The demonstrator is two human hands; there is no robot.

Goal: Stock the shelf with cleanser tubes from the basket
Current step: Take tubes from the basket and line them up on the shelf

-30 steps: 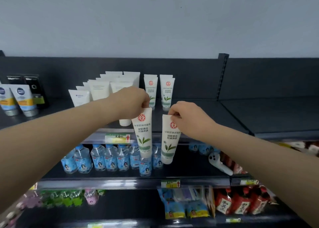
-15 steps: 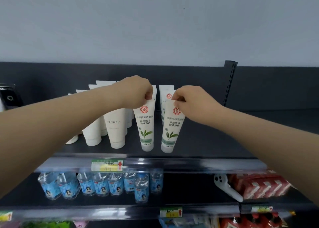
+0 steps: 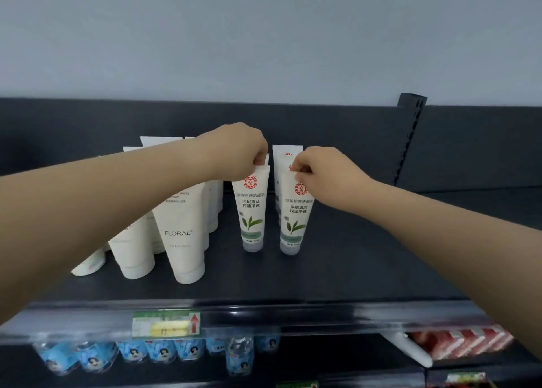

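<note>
Head-camera view of a dark shop shelf point(image 3: 293, 285) against a grey wall. The left hand point(image 3: 234, 150) pinches the flat top seam of one green-tea cleanser tube point(image 3: 252, 211). The right hand point(image 3: 325, 173) pinches the seam of a second one point(image 3: 296, 220), just beside the first at its 3 o'clock. Both tubes stand cap-down on the shelf, labels facing out, apart from each other. The basket is not in view.

The step appears to be setting the pair down. It is best to let each cap sit flat before the fingers loosen. The tubes should stay upright and in line with the same tubes at their 12 o'clock. The fingers should lift straight up, so that the narrow caps do not tip.

Counts:
- two tubes in the hands;
- at least two matching tubes behind them;
- at least five white FLORAL tubes point(image 3: 183, 235) at 9 o'clock, one of which leans, with the left forearm hiding others;
- one price tag point(image 3: 165, 324) on the rail at 6 o'clock.

Below are a row of water bottles point(image 3: 187, 349), too blurred to count, and red packs point(image 3: 463, 343) at 4 o'clock.
</note>
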